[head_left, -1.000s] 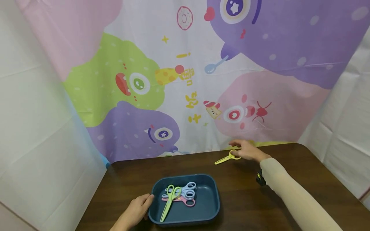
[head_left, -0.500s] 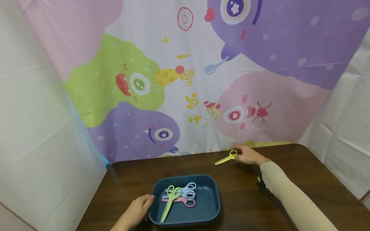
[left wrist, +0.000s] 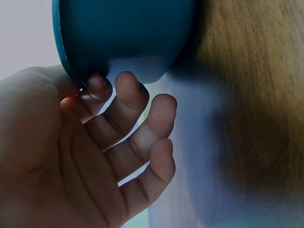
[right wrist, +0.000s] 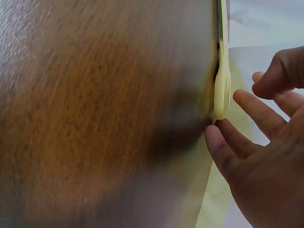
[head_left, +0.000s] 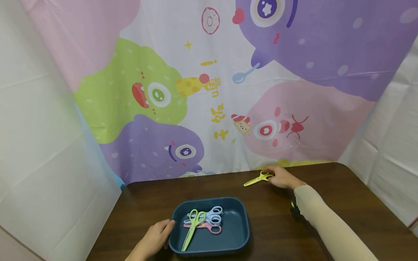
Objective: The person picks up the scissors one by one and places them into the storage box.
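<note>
Yellow scissors (head_left: 256, 179) lie on the dark wooden table (head_left: 277, 224) near its back edge, blades pointing left. My right hand (head_left: 281, 177) sits at their handle; in the right wrist view relaxed fingers (right wrist: 223, 147) touch the handle (right wrist: 222, 90) and the thumb hovers beside it without closing. A dark blue tray (head_left: 242, 217) stands near the front and holds green scissors (head_left: 192, 226), blue scissors (head_left: 213, 214) and pink scissors (head_left: 210, 228). My left hand (head_left: 156, 233) rests on the table with loosely bent fingers (left wrist: 128, 102) against the tray's outer wall (left wrist: 128, 33).
A colourful cartoon-monster cloth (head_left: 209, 90) hangs right behind the table's back edge. White sheets (head_left: 42, 145) close off both sides. A black wrist strap (head_left: 295, 209) shows on my right forearm.
My right hand has lowered from a spread pose above the yellow scissors to their handle. The scissors, the tray and my left hand stay put.
</note>
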Motion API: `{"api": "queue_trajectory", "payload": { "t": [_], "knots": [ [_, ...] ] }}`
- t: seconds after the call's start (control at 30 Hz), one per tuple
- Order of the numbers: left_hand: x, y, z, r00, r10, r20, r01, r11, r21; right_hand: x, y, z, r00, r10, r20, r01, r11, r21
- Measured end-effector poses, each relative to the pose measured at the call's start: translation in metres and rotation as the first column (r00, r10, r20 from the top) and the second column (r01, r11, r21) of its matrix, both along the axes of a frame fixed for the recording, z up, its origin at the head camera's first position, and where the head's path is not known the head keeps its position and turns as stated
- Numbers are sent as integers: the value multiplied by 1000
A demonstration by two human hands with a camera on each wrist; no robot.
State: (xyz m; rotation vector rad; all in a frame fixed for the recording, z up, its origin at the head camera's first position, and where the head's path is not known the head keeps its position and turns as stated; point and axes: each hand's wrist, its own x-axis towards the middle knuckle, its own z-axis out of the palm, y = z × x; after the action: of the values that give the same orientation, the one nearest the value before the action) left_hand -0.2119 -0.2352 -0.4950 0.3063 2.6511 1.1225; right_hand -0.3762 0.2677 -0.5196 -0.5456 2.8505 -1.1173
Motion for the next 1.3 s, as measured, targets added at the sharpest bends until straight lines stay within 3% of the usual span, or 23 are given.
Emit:
{"api": "queue_trajectory", "payload": {
  "t": [0.33, 0.73, 1.03, 1.3],
  "knots": [
    [0, 0, -3, 1000, -1, -2, 1, 1000, -5, 3, -7, -1, 998, -15, 67, 13, 999, 40],
    [0, -1, -1, 999, -34, -16, 33, 999, -20, 4, -15, -8, 999, -31, -44, 38, 984, 172],
    [0, -2, 4, 999, -36, 0, 36, 998, -48, 11, -31, -7, 990, -140, -23, 141, 965, 219],
    [0, 1, 3, 998, -36, -43, 35, 999, -30, 17, -36, -7, 979, -187, -81, 202, 946, 255]
  ]
}}
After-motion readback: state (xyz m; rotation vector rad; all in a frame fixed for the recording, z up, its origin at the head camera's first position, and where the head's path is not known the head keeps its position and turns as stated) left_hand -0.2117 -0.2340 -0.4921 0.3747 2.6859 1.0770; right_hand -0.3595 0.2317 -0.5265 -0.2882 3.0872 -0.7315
